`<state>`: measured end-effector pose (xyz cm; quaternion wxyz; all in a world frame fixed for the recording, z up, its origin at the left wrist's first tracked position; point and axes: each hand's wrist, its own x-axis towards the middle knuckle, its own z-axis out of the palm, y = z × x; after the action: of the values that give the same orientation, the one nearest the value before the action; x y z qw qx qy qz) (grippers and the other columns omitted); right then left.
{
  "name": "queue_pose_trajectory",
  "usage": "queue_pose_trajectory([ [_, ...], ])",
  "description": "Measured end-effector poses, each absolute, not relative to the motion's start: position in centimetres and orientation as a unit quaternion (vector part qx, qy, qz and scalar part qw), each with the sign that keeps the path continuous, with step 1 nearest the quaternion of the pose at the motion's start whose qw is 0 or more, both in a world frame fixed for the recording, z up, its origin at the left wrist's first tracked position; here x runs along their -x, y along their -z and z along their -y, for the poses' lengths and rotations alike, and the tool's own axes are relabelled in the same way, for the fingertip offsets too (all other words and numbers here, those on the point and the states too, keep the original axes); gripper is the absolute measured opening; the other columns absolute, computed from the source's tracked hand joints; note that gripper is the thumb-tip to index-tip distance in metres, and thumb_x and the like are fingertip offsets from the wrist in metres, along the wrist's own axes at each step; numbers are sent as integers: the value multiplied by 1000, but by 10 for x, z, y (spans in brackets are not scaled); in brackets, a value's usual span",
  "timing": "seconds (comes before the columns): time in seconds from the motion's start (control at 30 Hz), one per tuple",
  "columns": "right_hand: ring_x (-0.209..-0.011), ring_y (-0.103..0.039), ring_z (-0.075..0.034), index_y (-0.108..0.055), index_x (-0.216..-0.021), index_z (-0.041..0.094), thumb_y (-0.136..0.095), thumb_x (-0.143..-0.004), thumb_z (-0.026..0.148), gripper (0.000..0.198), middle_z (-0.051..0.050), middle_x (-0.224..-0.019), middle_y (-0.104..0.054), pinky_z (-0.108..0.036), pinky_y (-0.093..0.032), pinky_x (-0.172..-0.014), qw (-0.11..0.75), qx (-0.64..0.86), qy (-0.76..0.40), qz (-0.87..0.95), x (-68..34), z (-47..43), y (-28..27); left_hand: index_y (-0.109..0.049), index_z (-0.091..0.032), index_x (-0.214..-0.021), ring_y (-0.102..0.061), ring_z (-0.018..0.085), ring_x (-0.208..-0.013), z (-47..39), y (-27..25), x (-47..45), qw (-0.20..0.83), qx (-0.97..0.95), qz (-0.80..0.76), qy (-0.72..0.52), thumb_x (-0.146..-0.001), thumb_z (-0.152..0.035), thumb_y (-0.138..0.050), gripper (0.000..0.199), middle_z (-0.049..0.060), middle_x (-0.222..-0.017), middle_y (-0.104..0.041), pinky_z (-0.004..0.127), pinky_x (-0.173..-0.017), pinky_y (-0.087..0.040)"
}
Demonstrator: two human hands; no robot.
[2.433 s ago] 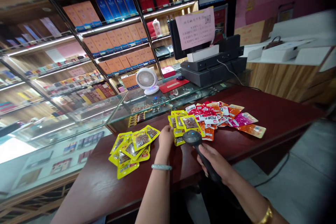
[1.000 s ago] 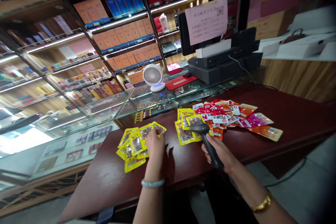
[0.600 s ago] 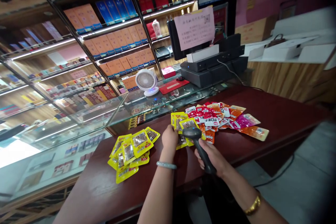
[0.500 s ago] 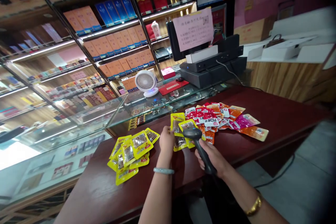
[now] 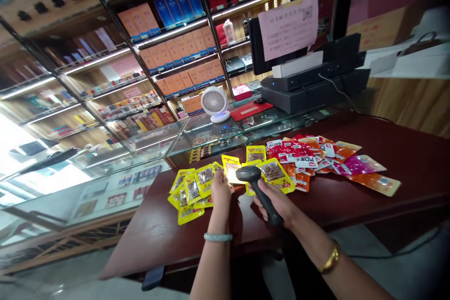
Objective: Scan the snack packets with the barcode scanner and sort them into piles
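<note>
My left hand (image 5: 221, 189) is closed on the lower edge of a yellow snack packet (image 5: 231, 168), tilted up off the table and brightly lit. In my right hand (image 5: 276, 200) is a black barcode scanner (image 5: 263, 195), its head just right of that packet. A loose pile of yellow snack packets (image 5: 192, 189) lies left of my left hand. More yellow packets (image 5: 272, 171) lie behind and right of the scanner. Against them rests a heap of red, orange and purple packets (image 5: 305, 155).
Behind the dark red table (image 5: 151, 236) runs a glass display counter (image 5: 197, 130) bearing a white fan (image 5: 214, 103), a red mat (image 5: 250, 110) and a cash register (image 5: 312, 82). Shelves of boxed goods (image 5: 176, 54) line the wall.
The view has turned left. My left hand has lifted a yellow packet from the right group and brought it left, in front of the scanner, where light now falls on it.
</note>
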<state>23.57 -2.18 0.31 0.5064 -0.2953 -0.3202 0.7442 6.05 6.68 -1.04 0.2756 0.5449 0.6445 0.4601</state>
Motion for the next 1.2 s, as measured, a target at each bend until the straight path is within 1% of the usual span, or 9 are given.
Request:
queue_pose_trajectory([
  [0.17,-31,-41,-6,-54,-98,20,-61,-79,64,49,8,-52,-52,-16,-35,-29,499,293,-750,321,-226,23,-4,-55,-21,-95,-49,10,-44,-61,-2,-38,228,-541,-681,-439,-85,-30,-47,15,-5,-55,-53,21,-46,-35],
  [0.33,-31,-41,-5,-54,-97,20,-59,-82,62,45,7,-54,-51,-16,-36,-29,504,322,-736,317,-239,33,5,-56,-22,-95,-59,14,-56,-65,-20,5,157,-514,-720,-438,-85,-39,-51,20,-2,-66,-61,24,-55,-42],
  [0.47,-32,-41,-5,-53,-92,21,-57,-85,60,40,8,-53,-48,-15,-34,-30,521,322,-728,309,-256,41,13,-57,-20,-103,-65,23,-88,-60,-33,27,42,-482,-787,-381,-85,-42,-54,29,8,-95,-68,33,-75,-47],
  [0.53,-33,-41,-5,-53,-91,21,-57,-85,60,40,8,-53,-48,-16,-35,-31,540,323,-717,300,-263,44,16,-54,-18,-114,-57,28,-112,-55,-36,21,-51,-464,-802,-372,-84,-42,-57,38,14,-116,-64,38,-91,-43],
  [0.6,-34,-43,-6,-52,-93,21,-58,-84,60,41,7,-55,-50,-17,-36,-33,562,330,-703,285,-267,45,17,-53,-18,-121,-49,30,-122,-50,-36,4,-108,-469,-799,-359,-85,-43,-57,44,16,-125,-59,41,-100,-37],
  [0.73,-34,-43,-6,-51,-90,21,-57,-84,61,41,7,-56,-51,-18,-36,-33,586,331,-691,264,-269,45,20,-64,-20,-106,-57,26,-112,-46,-24,-48,-31,-632,-730,-258,-88,-45,-53,32,11,-111,-66,36,-96,-39],
  [0.87,-34,-42,-6,-51,-90,21,-56,-85,60,39,7,-55,-51,-18,-35,-33,581,321,-701,260,-270,45,23,-69,-18,-93,-62,27,-100,-52,-9,-91,63,-714,-687,-118,-84,-58,-54,44,15,-101,-69,33,-84,-42],
  [0.93,-34,-42,-6,-52,-93,21,-56,-85,59,39,7,-56,-51,-18,-35,-33,583,318,-704,254,-272,46,23,-69,-16,-89,-63,27,-97,-57,-3,-101,79,-716,-687,-94,-83,-55,-58,40,16,-99,-69,32,-80,-42],
  [1.2,-33,-40,-6,-49,-91,22,-54,-86,61,40,7,-55,-50,-17,-34,-32,537,319,-720,302,-276,49,21,-57,-20,-87,-60,16,-72,-67,7,-88,169,-651,-692,-262,-87,-29,-53,10,2,-78,-66,24,-63,-38],
])
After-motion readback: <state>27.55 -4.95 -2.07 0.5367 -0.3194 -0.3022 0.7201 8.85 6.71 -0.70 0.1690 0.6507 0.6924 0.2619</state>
